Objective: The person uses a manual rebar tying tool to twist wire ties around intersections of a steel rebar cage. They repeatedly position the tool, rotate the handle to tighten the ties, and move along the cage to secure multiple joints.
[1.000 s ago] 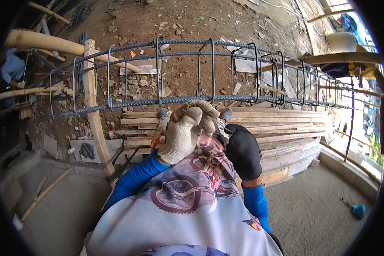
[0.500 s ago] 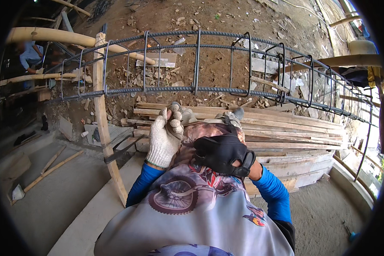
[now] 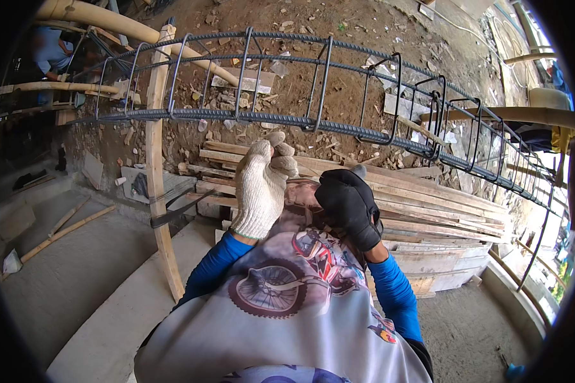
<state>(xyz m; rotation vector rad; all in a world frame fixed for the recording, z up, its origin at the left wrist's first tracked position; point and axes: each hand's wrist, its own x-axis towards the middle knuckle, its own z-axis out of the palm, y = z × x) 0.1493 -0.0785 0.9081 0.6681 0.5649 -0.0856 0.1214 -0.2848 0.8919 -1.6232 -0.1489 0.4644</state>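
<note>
My left hand [image 3: 262,185], in a white knit glove, is raised just below the near bars of a long rebar cage [image 3: 223,115]. Its fingers are curled in, with the thumb against them; whatever they may hold is too small to make out. Beside it on the right, my right hand [image 3: 350,207] wears a black glove and is closed, knuckles up. What lies inside that fist is hidden. Both hands are apart from the cage, over my lap. Square stirrups [image 3: 321,80] ring the cage's ribbed bars, several bunched toward the right.
An upright wooden post [image 3: 154,150] stands by the cage at left, with a dark strap [image 3: 166,219] round it. Stacked planks [image 3: 441,191] lie beyond my legs. Bamboo poles [image 3: 99,19] cross the upper left, near another person [image 3: 50,50] in blue. Rubble covers the ground behind.
Both hands have risen away from my lap toward the cage. My right hand has turned from lying sideways to pointing forward, fist closed. The view has shifted slightly.
</note>
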